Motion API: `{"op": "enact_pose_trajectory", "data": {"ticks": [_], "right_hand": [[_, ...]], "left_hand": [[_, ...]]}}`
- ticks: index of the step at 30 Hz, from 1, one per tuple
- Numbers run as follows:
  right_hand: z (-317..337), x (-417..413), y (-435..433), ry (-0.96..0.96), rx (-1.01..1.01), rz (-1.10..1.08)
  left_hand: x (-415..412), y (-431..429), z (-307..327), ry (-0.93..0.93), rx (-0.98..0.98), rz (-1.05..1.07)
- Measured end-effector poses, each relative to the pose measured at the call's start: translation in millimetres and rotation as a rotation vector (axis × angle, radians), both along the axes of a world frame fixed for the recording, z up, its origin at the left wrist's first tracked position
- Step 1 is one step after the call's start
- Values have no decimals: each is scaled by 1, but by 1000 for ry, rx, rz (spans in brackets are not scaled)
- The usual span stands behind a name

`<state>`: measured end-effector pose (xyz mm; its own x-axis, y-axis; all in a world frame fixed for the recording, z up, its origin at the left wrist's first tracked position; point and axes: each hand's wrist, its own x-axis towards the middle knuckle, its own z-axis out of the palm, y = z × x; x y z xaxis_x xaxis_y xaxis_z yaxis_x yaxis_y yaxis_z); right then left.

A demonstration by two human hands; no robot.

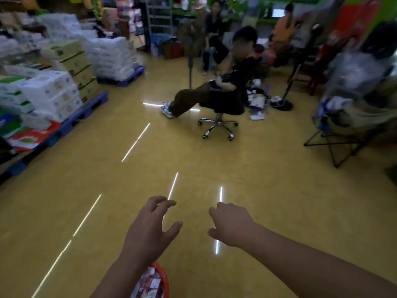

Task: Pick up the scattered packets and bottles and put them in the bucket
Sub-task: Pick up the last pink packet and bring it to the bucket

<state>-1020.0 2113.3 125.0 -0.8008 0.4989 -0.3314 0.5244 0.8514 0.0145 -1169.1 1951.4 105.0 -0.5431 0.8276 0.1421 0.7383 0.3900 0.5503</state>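
A red bucket [165, 280] stands on the yellow floor [257, 168], just under the left arm [116, 276] — red-and-white packets [148, 283] lie in it. The left hand [150, 230] is spread wide, the right hand [233, 224] loosely bent; both hold nothing.

glossy yellow floor [268, 173] with thin light reflections [135, 142]. left side: blue pallets [87, 111] stacked with white cartons [50, 91] and wrapped bundles [110, 53]. centre: person in dark clothes [233, 82] leaning back on a swivel chair [218, 123], legs stretched out. behind them, another seated person [212, 35], blurred. right: folding chair [343, 145] piled with stuff. grey shelving [160, 20] at the back.
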Motion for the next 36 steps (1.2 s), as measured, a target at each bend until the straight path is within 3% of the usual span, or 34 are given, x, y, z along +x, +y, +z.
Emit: {"op": "enact_pose_trajectory", "data": {"ticks": [14, 25, 36], "right_hand": [[32, 272, 70, 36, 62, -406], [37, 484, 87, 1, 73, -650], [26, 625, 86, -7, 30, -890]], "left_hand": [[198, 120, 44, 76, 19, -419], [395, 193, 42, 82, 8, -710], [528, 230, 29, 86, -49, -900]]}}
